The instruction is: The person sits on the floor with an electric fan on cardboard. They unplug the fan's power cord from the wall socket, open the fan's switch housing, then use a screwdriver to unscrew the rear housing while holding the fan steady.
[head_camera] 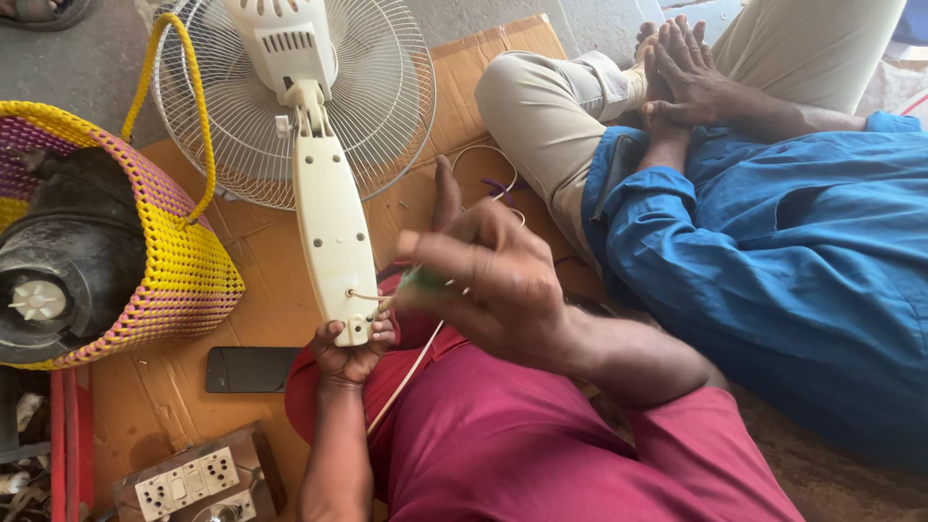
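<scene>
The fan (319, 145) lies on a sheet of cardboard (261, 290), its round wire guard at the far side and its cream plastic neck running near, toward the person's lap. In the head view, the left hand (350, 350) is closed around the near end of that neck, fingers curled under it. The right hand (488, 275) hovers just right of the neck, blurred with motion; its fingers appear pinched on a small green-handled tool (422, 278), though the blur hides the tip. A thin pale cord (411, 372) runs from the neck's end down across the maroon cloth on the person's legs.

As a judgement: the neck is smooth and glossy, so it could slip or roll in the single hand if pressed from the side. The loose cord lies under the working hand and could snag or be nicked by the tool.

The guard is thin, springy metal wire in a radial pattern; the cardboard is matte and creased. Left of the fan stands a woven plastic basket (184, 261), yellow and pink, holding a dark, rounded motor-like body. Near it lie a flat black phone (249, 369) and a switch board with white sockets (188, 480). At the right sits another person in a blue shirt (773, 251), hands clasped on a foot.
</scene>
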A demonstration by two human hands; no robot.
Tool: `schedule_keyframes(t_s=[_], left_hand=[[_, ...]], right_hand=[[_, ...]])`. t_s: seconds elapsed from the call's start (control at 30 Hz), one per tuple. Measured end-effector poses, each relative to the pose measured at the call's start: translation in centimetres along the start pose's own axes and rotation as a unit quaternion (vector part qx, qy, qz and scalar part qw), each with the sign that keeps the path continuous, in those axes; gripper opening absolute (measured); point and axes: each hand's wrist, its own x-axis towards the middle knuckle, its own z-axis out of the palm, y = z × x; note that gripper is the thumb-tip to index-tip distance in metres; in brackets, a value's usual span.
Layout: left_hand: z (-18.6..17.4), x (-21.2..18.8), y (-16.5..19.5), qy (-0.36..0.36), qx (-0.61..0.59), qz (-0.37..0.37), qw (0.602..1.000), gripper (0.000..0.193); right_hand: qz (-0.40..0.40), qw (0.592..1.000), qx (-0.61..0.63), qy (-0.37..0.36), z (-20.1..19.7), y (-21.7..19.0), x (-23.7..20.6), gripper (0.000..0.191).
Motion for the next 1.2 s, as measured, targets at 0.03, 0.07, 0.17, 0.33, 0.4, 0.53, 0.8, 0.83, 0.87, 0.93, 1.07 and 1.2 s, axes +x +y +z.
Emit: schedule_keyframes(t_s=[0.03, 0.07, 0.17, 0.33, 0.4, 0.53, 0.8, 0.83, 0.87, 0.93, 1.07, 1.2], left_hand=[[0.0, 0.0, 0.0, -0.013, -0.020, -0.025, 0.999, 0.082], [0.0, 0.1, 0.0, -0.012, -0.009, -0.015, 1.000, 0.081], [0.0, 0.1, -0.2, 0.020, 0.039, 0.030, 0.999, 0.082], [0.1, 0.1, -0.1, 0.019, 0.031, 0.010, 0.999, 0.085], [0.1, 0.0, -0.1, 0.001, 0.013, 0.009, 1.000, 0.080], [-0.1, 0.1, 0.0, 0.008, -0.006, -0.008, 1.000, 0.075], [-0.2, 0.2, 0.3, 0.024, 0.019, 0.016, 0.999, 0.078], [-0.2, 0.3, 0.2, 0.017, 0.014, 0.011, 1.000, 0.077], [-0.2, 0.3, 0.2, 0.023, 0.021, 0.010, 0.999, 0.078], [-0.2, 0.5, 0.2, 0.033, 0.034, 0.008, 0.999, 0.080], [-0.3, 0.4, 0.3, 0.010, 0.006, 0.007, 1.000, 0.081], [-0.2, 0.3, 0.5, 0.026, 0.034, 0.009, 0.999, 0.084]], right_hand=[[-0.018, 1.000, 0.000, -0.013, 0.3, 0.1, -0.2, 0.050], [-0.039, 0.999, -0.003, -0.025, 0.3, 0.4, -0.4, 0.050], [-0.088, 0.977, 0.110, -0.159, -0.6, 1.5, -1.3, 0.045], [-0.029, 0.990, 0.095, -0.099, 0.6, 2.3, -1.7, 0.045], [0.011, 0.998, 0.059, -0.037, 1.2, 1.9, -1.5, 0.046], [-0.091, 0.983, 0.103, -0.123, -0.1, 1.9, -0.8, 0.039], [0.024, 0.999, 0.025, 0.013, 2.0, 2.1, -3.1, 0.046], [0.030, 0.999, 0.006, 0.019, 2.3, 2.1, -3.1, 0.047], [0.039, 0.999, -0.012, 0.026, 2.4, 2.0, -3.0, 0.049], [-0.008, 1.000, 0.016, -0.008, 1.6, 2.0, -2.4, 0.049], [-0.102, 0.963, 0.181, -0.170, -1.5, 2.0, -0.7, 0.043], [0.037, 0.999, 0.034, -0.004, 0.8, 0.9, -0.8, 0.045]])
